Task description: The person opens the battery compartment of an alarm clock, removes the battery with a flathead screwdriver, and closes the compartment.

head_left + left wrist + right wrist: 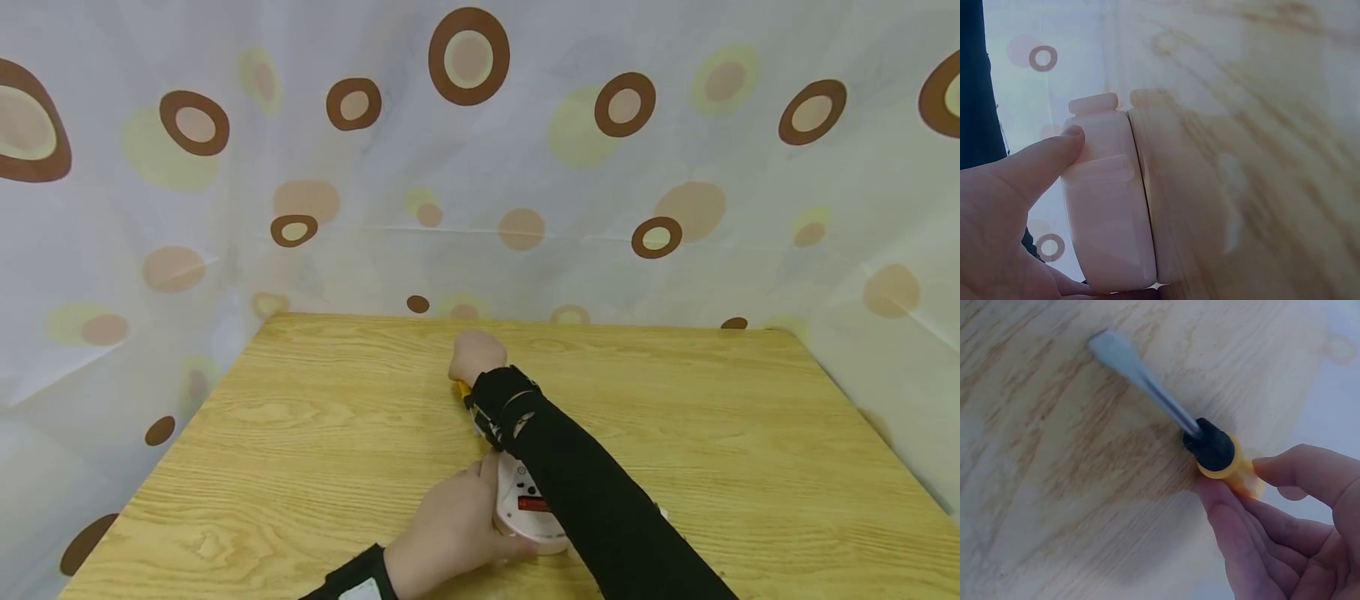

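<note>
A pale pink, rounded alarm clock [531, 522] lies back side up on the table, its back showing dark knobs and a red battery [532, 503] in a slot. My left hand [453, 518] holds it by the side; in the left wrist view the thumb presses on the clock's casing [1107, 219]. Farther off, my right hand [477, 357] grips a flat-blade screwdriver [1213, 447] by its yellow handle. Its metal blade [1141, 378] points away from the fingers, close over the wood. The right forearm hides part of the clock.
The wooden table [322, 417] runs back to a white curtain [390, 167] with brown and yellow circles, which also hangs at both sides. A small white thing [663, 514] peeks out beside the black right sleeve [600, 492].
</note>
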A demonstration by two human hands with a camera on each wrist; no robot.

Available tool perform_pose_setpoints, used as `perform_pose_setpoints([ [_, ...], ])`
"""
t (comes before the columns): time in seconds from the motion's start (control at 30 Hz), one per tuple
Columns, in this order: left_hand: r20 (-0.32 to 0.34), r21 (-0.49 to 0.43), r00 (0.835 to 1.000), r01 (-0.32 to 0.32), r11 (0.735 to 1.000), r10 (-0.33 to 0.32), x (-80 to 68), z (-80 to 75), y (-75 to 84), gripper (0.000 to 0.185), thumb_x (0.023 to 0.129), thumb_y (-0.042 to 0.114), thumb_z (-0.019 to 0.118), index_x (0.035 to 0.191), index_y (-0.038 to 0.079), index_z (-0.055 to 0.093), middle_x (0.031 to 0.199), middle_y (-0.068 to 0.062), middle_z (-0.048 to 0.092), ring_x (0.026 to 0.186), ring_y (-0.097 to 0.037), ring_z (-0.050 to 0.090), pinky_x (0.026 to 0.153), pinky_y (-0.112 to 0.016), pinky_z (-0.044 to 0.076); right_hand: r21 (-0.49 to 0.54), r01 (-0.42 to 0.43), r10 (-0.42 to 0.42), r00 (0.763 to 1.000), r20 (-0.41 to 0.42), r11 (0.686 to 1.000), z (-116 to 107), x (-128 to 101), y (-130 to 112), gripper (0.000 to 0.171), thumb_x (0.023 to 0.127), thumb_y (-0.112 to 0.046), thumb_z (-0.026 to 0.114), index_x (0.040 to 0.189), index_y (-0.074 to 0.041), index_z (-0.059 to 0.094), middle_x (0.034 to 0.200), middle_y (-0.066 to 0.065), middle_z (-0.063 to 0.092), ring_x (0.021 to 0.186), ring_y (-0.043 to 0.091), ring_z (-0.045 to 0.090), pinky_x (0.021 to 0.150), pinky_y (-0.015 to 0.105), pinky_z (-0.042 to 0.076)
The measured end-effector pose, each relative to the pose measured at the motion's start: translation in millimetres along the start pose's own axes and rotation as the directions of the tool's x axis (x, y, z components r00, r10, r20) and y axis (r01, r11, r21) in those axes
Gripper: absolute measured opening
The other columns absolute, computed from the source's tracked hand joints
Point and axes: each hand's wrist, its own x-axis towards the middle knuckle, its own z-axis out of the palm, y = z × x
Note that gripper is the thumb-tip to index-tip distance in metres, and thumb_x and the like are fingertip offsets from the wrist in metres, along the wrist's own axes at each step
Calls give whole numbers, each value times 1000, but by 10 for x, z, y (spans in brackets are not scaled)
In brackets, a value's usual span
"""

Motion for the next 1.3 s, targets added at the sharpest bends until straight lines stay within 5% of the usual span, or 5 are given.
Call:
perform_pose_setpoints([
  [0.37, 1, 34, 1000, 18, 999, -18, 13, 6, 24, 118, 71, 66, 91, 157, 1, 42, 135, -10, 70, 114, -22, 70, 88, -35, 58, 237, 50, -62, 997, 41, 970, -177, -122, 128, 28, 99, -24, 75, 78, -6, 78, 68, 11, 73, 56, 22, 65, 52, 27, 46],
  [0.5, 0, 51, 1000, 11, 999, -11, 13, 17, 39, 119, 72, 65, 90, 158, -1, 40, 136, -11, 70, 116, -23, 70, 90, -37, 59, 373, 85, -101, 995, 25, 924, -231, -150, 244, 25, 99, -22, 74, 110, -1, 78, 80, 16, 79, 77, 33, 77, 65, 35, 60],
  [0.63, 10, 68, 1000, 19, 998, -20, 15, 17, 50, 123, 72, 66, 89, 158, -7, 40, 141, -17, 68, 121, -28, 70, 93, -41, 61, 523, 70, -106, 994, 40, 850, -296, -177, 402, 26, 99, -21, 73, 102, 3, 78, 83, 18, 79, 90, 39, 78, 84, 46, 65],
  [0.93, 20, 100, 999, 29, 995, -31, 18, -13, 29, 123, 73, 68, 88, 158, -7, 40, 138, -19, 69, 121, -30, 71, 91, -42, 62, 802, -4, -82, 995, 66, 597, -382, -224, 754, 29, 99, -17, 67, 108, 10, 74, 86, 16, 77, 100, 44, 76, 96, 50, 62],
  [1.3, 30, 77, 999, 43, 996, -45, -37, -23, 0, 124, 74, 67, 88, 160, -7, 37, 145, -22, 65, 128, -32, 68, 99, -47, 59, 969, -88, -15, 996, 94, 229, -429, -381, 945, 40, 106, -16, 59, 135, 11, 62, 89, 3, 75, 74, 9, 74, 80, 24, 64],
])
